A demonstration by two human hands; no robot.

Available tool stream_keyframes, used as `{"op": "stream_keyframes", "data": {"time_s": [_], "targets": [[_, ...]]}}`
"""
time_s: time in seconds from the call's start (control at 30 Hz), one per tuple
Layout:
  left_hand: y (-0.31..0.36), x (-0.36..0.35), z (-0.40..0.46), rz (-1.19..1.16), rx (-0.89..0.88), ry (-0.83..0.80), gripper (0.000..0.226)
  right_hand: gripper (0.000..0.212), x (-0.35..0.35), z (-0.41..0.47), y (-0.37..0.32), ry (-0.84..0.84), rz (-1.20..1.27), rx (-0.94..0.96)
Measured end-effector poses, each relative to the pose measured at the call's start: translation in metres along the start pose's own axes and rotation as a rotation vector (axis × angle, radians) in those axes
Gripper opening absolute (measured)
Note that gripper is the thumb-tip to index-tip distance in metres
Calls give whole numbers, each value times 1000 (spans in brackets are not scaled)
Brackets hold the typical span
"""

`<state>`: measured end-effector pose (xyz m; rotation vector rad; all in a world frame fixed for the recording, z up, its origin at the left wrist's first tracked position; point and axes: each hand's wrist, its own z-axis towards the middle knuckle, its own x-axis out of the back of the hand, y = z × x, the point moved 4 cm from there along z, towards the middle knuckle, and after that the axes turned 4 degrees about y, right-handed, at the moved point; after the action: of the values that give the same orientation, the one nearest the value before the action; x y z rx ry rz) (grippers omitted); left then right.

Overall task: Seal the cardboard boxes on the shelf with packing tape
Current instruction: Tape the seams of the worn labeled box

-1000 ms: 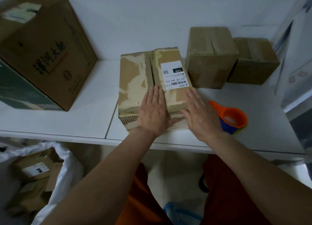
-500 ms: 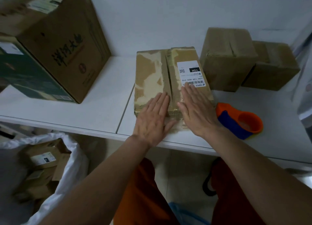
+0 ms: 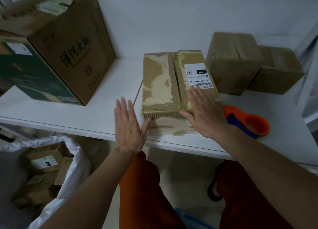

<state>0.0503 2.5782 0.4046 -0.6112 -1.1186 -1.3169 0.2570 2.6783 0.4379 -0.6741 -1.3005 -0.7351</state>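
at frame centre the flat box (image 3: 179,84) lies on the shelf (image 3: 86,118), seam taped. right hand (image 3: 204,111) presses it flat-fingered; left hand (image 3: 129,125), fingers straight, holds nothing. smoothing looks done; next, likely grip the tape dispenser (image 3: 247,122) at right.

Brown cardboard box (image 3: 161,81) with pale torn patches, white label (image 3: 198,75) with black barcode, orange and blue tape dispenser (image 3: 247,124), white shelf (image 3: 103,118), large brown and dark green carton (image 3: 56,44) with black characters, white bag (image 3: 75,168)
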Motion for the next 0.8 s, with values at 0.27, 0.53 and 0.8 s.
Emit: {"op": "stream_keyframes", "data": {"time_s": [0.27, 0.53, 0.8], "targets": [[42, -13, 71, -161, -692, -24, 64, 94, -4, 36, -11, -40, -55, 274], [34, -23, 70, -234, -716, 197, 58, 70, -8, 40, 16, -16, -148, 444], [32, -29, 69, -368, -691, 344, 53, 61, -8, 34, 68, 129, -139, 538]]}}
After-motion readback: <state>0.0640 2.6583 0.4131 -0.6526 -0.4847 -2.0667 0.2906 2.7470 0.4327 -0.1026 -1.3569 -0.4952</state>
